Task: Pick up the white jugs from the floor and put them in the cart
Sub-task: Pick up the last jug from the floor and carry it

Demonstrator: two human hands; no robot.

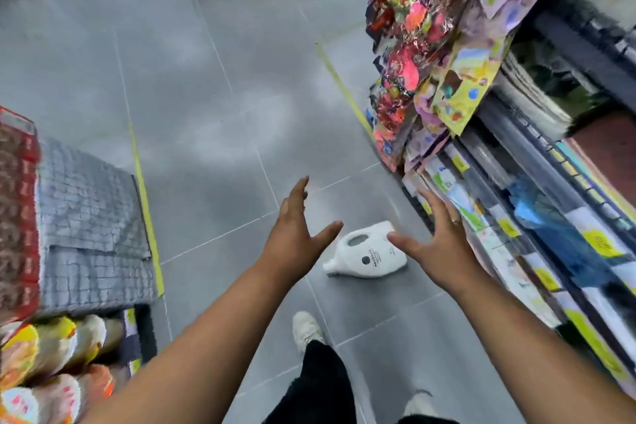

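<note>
Jug (370,253) on floor between open hands, below either grip

Floor: large grey tiles (213,86), glossy, with pale patches of reflected overhead light.
Floor markings: yellow-green tape lines (339,79) edging the displays.
Right side: tall shelving (537,162) hung with bright packets, yellow price tags below.
Left side: low display (89,224) of grey bundles, red boxes, orange bags.
</note>
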